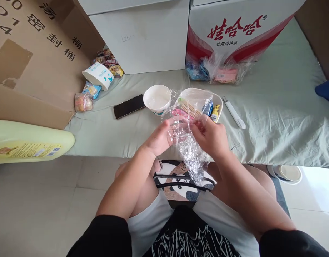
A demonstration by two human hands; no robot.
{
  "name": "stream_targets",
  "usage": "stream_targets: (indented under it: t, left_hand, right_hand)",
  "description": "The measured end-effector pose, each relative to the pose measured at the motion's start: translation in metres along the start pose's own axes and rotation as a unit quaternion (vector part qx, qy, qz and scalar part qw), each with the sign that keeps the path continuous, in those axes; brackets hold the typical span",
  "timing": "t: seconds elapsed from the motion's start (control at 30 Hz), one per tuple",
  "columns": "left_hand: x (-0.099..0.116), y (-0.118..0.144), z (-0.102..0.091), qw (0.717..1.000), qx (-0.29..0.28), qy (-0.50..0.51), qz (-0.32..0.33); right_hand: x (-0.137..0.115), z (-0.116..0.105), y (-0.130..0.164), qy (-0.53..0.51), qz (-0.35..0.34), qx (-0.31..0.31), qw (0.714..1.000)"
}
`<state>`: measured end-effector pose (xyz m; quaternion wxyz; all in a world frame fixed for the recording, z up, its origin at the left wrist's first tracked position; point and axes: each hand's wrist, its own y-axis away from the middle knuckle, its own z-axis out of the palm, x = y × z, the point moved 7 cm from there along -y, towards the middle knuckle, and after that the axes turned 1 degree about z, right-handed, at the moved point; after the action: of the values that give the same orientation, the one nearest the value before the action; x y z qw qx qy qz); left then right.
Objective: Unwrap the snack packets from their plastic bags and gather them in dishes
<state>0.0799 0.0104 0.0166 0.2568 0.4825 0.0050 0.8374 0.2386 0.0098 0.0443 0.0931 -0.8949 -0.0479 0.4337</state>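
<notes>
Between my two hands is a clear, crinkled plastic bag (192,157), its lower part hanging over the edge toward my lap. My left hand (160,137) grips its left side with bent fingers. On the other side, my right hand (211,135) pinches the plastic between thumb and fingers. Just beyond stands a white oval bowl (220,101) with thin wooden sticks (191,109), a pink item, a blue packet (207,106) and a yellow packet (215,112), seen partly through the plastic. Left of it is a white paper cup (156,98).
A black phone (129,106) lies left of the cup, a white utility knife (234,112) right of the bowl. White boxes (153,39) stand behind. Snack packets (91,90) and a tipped paper cup (98,75) sit by a cardboard box (46,64). A yellow-green bottle (33,141) is at left.
</notes>
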Motion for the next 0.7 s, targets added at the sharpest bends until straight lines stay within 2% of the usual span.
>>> stream_targets:
  t: [0.1, 0.17, 0.3, 0.4, 0.47, 0.53, 0.7]
  left_hand:
    - [-0.006, -0.003, 0.003, 0.999, 0.015, -0.050, 0.000]
    - [-0.005, -0.004, 0.001, 0.994, 0.044, -0.103, 0.008]
    - [0.007, -0.003, -0.011, 0.977, 0.097, -0.187, 0.034]
    - [0.013, 0.001, -0.019, 0.969, 0.092, -0.227, 0.028]
    - [0.017, 0.003, -0.021, 0.969, 0.072, -0.232, 0.032]
    - [0.024, 0.006, -0.022, 0.973, 0.064, -0.213, 0.066]
    - [0.042, 0.008, -0.029, 0.971, 0.109, -0.141, 0.157]
  right_hand:
    - [-0.001, -0.001, 0.002, 0.053, -0.017, 0.023, 0.998]
    - [0.000, -0.003, 0.002, 0.029, -0.004, 0.023, 0.999]
    - [0.008, -0.004, -0.003, -0.126, 0.045, -0.038, 0.990]
    - [0.011, -0.002, -0.006, -0.227, 0.058, -0.074, 0.969]
    - [0.013, -0.003, -0.008, -0.261, 0.055, -0.073, 0.961]
    - [0.014, -0.002, -0.009, -0.284, 0.051, -0.062, 0.955]
    - [0.018, -0.008, -0.010, -0.312, 0.016, -0.023, 0.950]
